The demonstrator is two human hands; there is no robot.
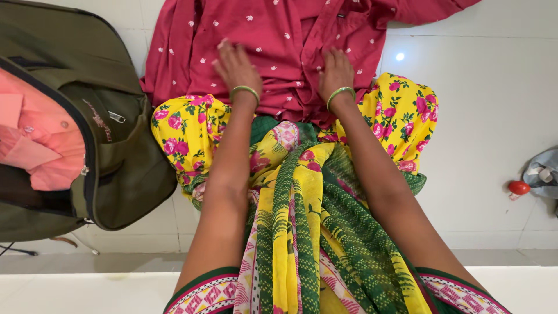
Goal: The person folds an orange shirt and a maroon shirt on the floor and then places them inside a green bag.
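Presently the left hand [235, 67] and right hand [336, 72] lie open and flat, gripping nothing, on a red shirt [285, 40] beside an olive bag [110, 145] on the floor [494, 99]

A crimson shirt [279, 46] with small white dots lies spread flat, unbuttoned, on the white floor

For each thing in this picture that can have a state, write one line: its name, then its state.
Red shirt: spread flat on the floor, unbuttoned.
Left hand: flat on the shirt, open.
Right hand: pressing the shirt, fingers curled.
Olive bag: unzipped, open.
Pink shirt: folded, inside the bag.
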